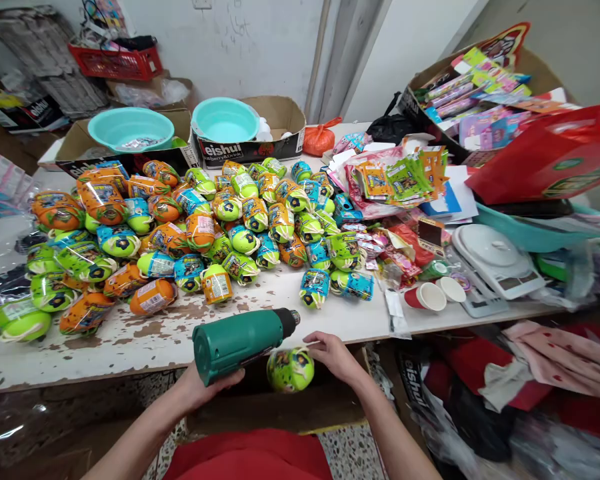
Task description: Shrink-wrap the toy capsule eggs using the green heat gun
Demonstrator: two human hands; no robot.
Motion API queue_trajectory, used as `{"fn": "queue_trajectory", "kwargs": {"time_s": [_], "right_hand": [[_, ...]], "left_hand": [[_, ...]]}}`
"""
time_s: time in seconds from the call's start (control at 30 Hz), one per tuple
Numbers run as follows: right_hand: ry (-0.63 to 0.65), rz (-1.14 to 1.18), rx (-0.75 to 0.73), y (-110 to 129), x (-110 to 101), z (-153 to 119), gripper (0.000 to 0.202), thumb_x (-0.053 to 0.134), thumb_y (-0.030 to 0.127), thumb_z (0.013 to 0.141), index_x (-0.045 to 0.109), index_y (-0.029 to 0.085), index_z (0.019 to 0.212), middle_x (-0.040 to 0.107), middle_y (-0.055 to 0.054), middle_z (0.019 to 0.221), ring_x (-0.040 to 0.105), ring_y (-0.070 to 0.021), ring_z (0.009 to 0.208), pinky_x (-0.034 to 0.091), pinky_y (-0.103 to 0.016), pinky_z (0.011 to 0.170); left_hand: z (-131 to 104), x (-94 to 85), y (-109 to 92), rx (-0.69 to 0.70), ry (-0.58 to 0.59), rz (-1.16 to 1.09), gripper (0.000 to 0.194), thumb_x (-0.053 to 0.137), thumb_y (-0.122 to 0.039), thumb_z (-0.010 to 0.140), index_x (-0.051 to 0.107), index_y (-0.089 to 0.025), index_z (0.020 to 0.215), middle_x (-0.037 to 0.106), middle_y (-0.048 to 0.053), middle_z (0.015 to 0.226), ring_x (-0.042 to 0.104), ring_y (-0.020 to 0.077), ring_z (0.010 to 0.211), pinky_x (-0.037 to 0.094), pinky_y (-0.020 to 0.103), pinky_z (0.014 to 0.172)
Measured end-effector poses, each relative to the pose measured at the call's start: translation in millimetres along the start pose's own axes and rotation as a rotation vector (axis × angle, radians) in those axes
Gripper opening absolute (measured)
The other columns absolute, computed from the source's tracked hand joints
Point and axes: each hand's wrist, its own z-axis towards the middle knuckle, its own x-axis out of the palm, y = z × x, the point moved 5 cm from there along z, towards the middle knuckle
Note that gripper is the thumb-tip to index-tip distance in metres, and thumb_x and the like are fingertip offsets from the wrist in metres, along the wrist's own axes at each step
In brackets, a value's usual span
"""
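My left hand (pixel 215 385) is wrapped round the handle of a green heat gun (pixel 240 341), whose dark nozzle points right. My right hand (pixel 336 357) is beside a green wrapped toy egg (pixel 287 371), its fingers stretched out and apart. This egg is in front of the table edge, above an open cardboard box (pixel 275 410), and looks clear of the fingers. A large heap of green and orange eggs (pixel 200 230) with printed blue, orange and green sleeves covers the table behind the heat gun.
Two turquoise basins (pixel 130 128) rest on cardboard boxes at the back. To the right are green and orange packets (pixel 405 175), paper cups (pixel 425 297) and a white kitchen scale (pixel 497 257). A red bag (pixel 550 153) stands behind the scale. Cloth and plastic (pixel 485 393) lie below, right.
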Motion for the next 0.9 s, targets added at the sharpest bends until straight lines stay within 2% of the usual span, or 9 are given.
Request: {"fn": "queue_trajectory", "kwargs": {"time_s": [0.03, 0.07, 0.17, 0.23, 0.3, 0.4, 0.63, 0.77, 0.9], "right_hand": [[-0.052, 0.005, -0.007, 1.1, -4.9, 3.0, 0.028, 0.064, 0.034, 0.067, 0.066, 0.019, 0.090, 0.070, -0.007, 0.087, 0.066, -0.0232, 0.080, 0.053, -0.033, 0.069], [-0.177, -0.012, -0.028, 3.6, -13.0, 7.6, 0.036, 0.064, 0.037, 0.068, 0.063, 0.018, 0.098, 0.068, -0.009, 0.095, 0.065, -0.0238, 0.084, 0.053, -0.035, 0.070], [-0.646, -0.218, -0.117, 17.1, -36.7, 24.5, 0.054, 0.062, 0.040, 0.069, 0.052, 0.018, 0.118, 0.057, -0.014, 0.116, 0.062, -0.0245, 0.090, 0.053, -0.038, 0.072], [-0.767, -0.378, -0.147, 24.3, -40.3, 39.1, 0.055, 0.059, 0.036, 0.070, 0.050, 0.019, 0.121, 0.055, -0.014, 0.116, 0.060, -0.0246, 0.089, 0.053, -0.038, 0.072], [-0.784, -0.487, -0.152, 25.4, -38.7, 50.9, 0.046, 0.053, 0.030, 0.072, 0.054, 0.018, 0.117, 0.059, -0.013, 0.108, 0.060, -0.0248, 0.088, 0.051, -0.037, 0.072], [-0.783, -0.537, -0.147, 18.4, -34.3, 52.5, 0.036, 0.045, 0.025, 0.074, 0.060, 0.018, 0.106, 0.065, -0.011, 0.097, 0.062, -0.0235, 0.082, 0.050, -0.036, 0.073], [-0.690, -0.304, -0.064, 5.1, -23.4, 36.6, 0.029, 0.047, 0.029, 0.071, 0.063, 0.020, 0.094, 0.070, -0.006, 0.084, 0.067, -0.0221, 0.076, 0.051, -0.033, 0.071], [-0.634, 0.068, 0.073, -1.4, -22.9, 39.7, 0.026, 0.059, 0.029, 0.061, 0.064, 0.019, 0.085, 0.071, -0.006, 0.078, 0.068, -0.0238, 0.073, 0.055, -0.034, 0.067], [-0.480, 0.542, 0.216, -13.7, -12.5, 43.7, 0.028, 0.071, 0.025, 0.054, 0.064, 0.015, 0.080, 0.069, -0.004, 0.068, 0.068, -0.0216, 0.064, 0.059, -0.034, 0.062]], "left_hand": [[5.7, 2.7, -0.1, -0.015, -0.003, 0.003, 0.031, 0.064, -0.049, 0.066, 0.057, -0.020, 0.061, 0.061, 0.001, 0.061, 0.054, 0.0179, 0.060, 0.048, 0.031, 0.062], [11.5, 4.7, -1.1, -0.023, -0.015, 0.003, 0.031, 0.064, -0.049, 0.065, 0.054, -0.020, 0.059, 0.059, 0.000, 0.059, 0.052, 0.0170, 0.057, 0.046, 0.030, 0.059], [27.3, 9.4, -8.0, -0.017, -0.068, -0.014, 0.027, 0.062, -0.045, 0.063, 0.051, -0.021, 0.059, 0.054, -0.002, 0.055, 0.049, 0.0159, 0.054, 0.042, 0.030, 0.056], [34.9, 12.7, -13.1, -0.015, -0.087, -0.020, 0.023, 0.060, -0.042, 0.063, 0.051, -0.021, 0.059, 0.051, -0.002, 0.053, 0.048, 0.0153, 0.053, 0.041, 0.029, 0.055], [39.4, 15.2, -17.0, -0.015, -0.105, -0.014, 0.021, 0.059, -0.039, 0.063, 0.049, -0.021, 0.058, 0.050, -0.003, 0.053, 0.047, 0.0144, 0.051, 0.040, 0.028, 0.054], [41.5, 17.4, -20.5, -0.007, -0.112, 0.006, 0.021, 0.058, -0.038, 0.062, 0.047, -0.022, 0.055, 0.050, -0.003, 0.053, 0.046, 0.0140, 0.051, 0.040, 0.029, 0.054], [35.1, 12.8, -20.1, 0.005, -0.120, 0.040, 0.021, 0.063, -0.037, 0.061, 0.050, -0.023, 0.053, 0.053, -0.002, 0.052, 0.050, 0.0176, 0.057, 0.043, 0.030, 0.058], [25.4, 4.6, -16.6, 0.014, -0.141, 0.050, 0.020, 0.066, -0.039, 0.061, 0.056, -0.023, 0.059, 0.057, 0.000, 0.055, 0.056, 0.0219, 0.070, 0.048, 0.031, 0.064], [17.3, -4.3, -12.2, 0.045, -0.192, 0.019, 0.021, 0.069, -0.041, 0.061, 0.062, -0.022, 0.066, 0.065, 0.003, 0.066, 0.060, 0.0237, 0.078, 0.050, 0.033, 0.070]]}}
